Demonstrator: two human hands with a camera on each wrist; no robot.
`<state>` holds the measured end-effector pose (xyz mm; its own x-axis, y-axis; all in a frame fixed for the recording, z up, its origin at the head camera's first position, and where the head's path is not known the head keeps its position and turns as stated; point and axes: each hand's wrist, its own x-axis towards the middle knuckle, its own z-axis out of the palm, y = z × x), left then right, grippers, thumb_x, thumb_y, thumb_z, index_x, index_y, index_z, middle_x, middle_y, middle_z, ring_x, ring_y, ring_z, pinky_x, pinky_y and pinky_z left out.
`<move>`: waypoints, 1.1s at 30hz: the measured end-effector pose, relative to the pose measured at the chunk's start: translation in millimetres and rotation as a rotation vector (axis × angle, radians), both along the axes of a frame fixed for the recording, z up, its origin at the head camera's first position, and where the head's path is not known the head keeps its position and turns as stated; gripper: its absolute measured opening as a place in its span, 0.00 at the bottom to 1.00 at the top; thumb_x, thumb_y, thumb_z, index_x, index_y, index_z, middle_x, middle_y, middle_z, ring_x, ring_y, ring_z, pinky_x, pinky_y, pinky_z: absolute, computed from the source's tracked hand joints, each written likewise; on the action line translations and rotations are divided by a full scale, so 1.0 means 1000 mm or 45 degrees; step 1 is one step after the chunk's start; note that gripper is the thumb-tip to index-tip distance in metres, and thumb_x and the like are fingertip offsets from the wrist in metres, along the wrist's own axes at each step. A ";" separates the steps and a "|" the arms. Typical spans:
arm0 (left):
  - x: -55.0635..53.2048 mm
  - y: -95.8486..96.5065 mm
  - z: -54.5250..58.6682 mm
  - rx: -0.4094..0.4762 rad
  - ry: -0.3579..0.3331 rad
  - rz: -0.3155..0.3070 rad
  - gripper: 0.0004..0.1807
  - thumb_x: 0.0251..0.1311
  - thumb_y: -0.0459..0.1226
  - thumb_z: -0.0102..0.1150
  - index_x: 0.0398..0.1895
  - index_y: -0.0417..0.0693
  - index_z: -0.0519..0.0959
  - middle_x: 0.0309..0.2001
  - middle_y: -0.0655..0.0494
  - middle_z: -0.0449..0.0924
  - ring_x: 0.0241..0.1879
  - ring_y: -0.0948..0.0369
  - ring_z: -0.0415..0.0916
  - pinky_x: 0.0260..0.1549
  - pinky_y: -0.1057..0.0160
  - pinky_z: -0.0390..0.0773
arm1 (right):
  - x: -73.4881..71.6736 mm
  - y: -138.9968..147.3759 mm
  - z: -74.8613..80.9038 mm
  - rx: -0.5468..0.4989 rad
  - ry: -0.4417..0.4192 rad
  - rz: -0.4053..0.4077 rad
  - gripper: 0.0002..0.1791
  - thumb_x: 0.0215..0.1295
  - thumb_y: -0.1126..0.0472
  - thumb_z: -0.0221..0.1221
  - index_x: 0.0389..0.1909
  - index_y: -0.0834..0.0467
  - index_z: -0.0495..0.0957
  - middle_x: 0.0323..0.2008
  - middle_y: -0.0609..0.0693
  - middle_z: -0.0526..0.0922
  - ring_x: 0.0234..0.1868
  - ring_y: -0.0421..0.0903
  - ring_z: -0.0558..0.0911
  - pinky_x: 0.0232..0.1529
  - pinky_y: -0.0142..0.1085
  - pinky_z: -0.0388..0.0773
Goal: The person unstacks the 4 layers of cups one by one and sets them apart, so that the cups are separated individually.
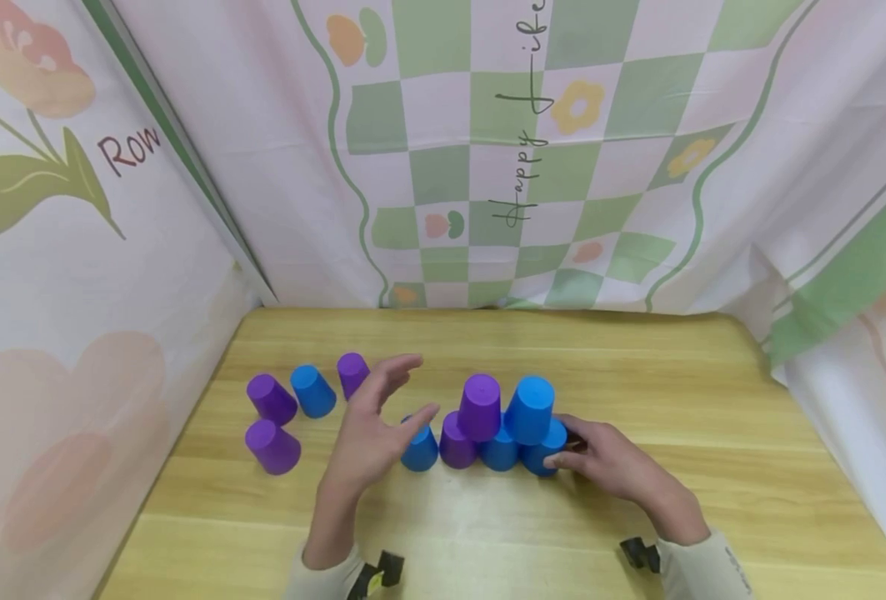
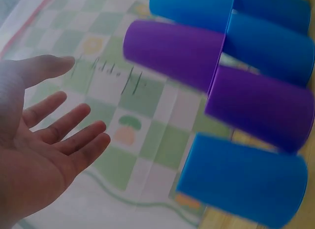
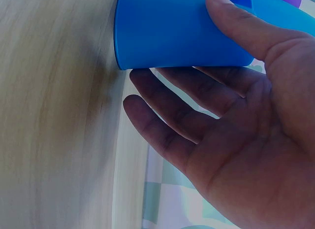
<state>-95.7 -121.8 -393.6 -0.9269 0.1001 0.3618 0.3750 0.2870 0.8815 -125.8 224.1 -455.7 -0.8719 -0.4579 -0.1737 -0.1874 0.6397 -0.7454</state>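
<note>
Upside-down plastic cups stand right of the middle in the head view. The lower row runs from a blue cup (image 1: 420,451) through a purple cup (image 1: 457,442) and a middle blue cup (image 1: 498,452) to the right-end blue cup (image 1: 540,457). Above these sit an upper purple cup (image 1: 480,408) and an upper blue cup (image 1: 530,410). My right hand (image 1: 613,460) holds the right-end blue cup at its side, thumb in front, fingers behind. My left hand (image 1: 370,432) is raised left of the row, fingers spread, holding nothing; the left wrist view shows its palm apart from the cups.
At the left of the wooden table (image 1: 210,533) stand two purple cups (image 1: 272,398) (image 1: 273,447), a separate blue cup (image 1: 312,391) and another purple cup (image 1: 352,372), partly behind the left hand. Patterned curtains (image 1: 435,125) hang along the back and sides.
</note>
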 end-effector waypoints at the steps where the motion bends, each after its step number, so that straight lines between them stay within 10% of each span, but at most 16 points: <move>1: -0.001 0.004 0.000 0.001 -0.013 -0.017 0.33 0.62 0.35 0.75 0.70 0.52 0.75 0.67 0.59 0.78 0.70 0.56 0.75 0.73 0.52 0.73 | 0.000 0.000 0.000 0.001 0.002 0.001 0.23 0.72 0.46 0.66 0.61 0.54 0.79 0.51 0.49 0.87 0.51 0.48 0.84 0.55 0.51 0.87; 33: -0.020 0.056 -0.023 -0.135 -0.241 -0.210 0.40 0.66 0.38 0.72 0.78 0.49 0.64 0.69 0.52 0.75 0.71 0.54 0.73 0.70 0.46 0.76 | -0.001 0.000 -0.002 0.000 0.030 0.026 0.25 0.73 0.46 0.65 0.63 0.55 0.78 0.52 0.51 0.87 0.52 0.49 0.85 0.54 0.50 0.88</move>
<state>-115.7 -65.4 -417.0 -0.9449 0.2836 0.1633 0.2561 0.3299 0.9086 -127.3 224.5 -457.5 -0.8664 -0.4753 -0.1534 -0.2176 0.6357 -0.7407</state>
